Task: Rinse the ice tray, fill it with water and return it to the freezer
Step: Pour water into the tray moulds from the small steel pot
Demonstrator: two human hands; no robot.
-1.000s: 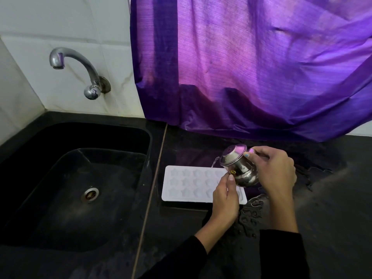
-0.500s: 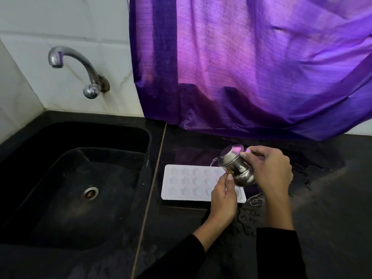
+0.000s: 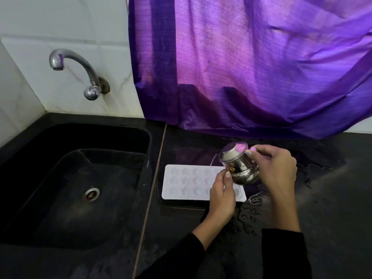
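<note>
The white plastic star-moulded ice tray (image 3: 188,183) is lying flat on the black stone table (image 3: 332,208), bare room at three o'clock, black sink (image 3: 80,178) at nine. Right hand (image 3: 275,170) is gripping a tilted steel pot (image 3: 238,166); left hand (image 3: 222,193) fingers (image 3: 225,174) are touching it.

Purple curtain (image 3: 251,63) fills upper right of frame, hanging in folds w/ darker band along bottom edge, lower hem near the counter. White tiled wall (image 3: 60,23) upper left, w/ chrome tap (image 3: 80,71) mounted on it, spout curving left over the sink. Black sink (image 3: 24,178) takes lower left, metal drain (image 3: 92,194) at basin centre-ish. Black stone counter (image 3: 332,208) across lower right; thin seam line runs btwn sink section & counter. Water puddles (image 3: 250,210) on counter, lower centre-right.
</note>
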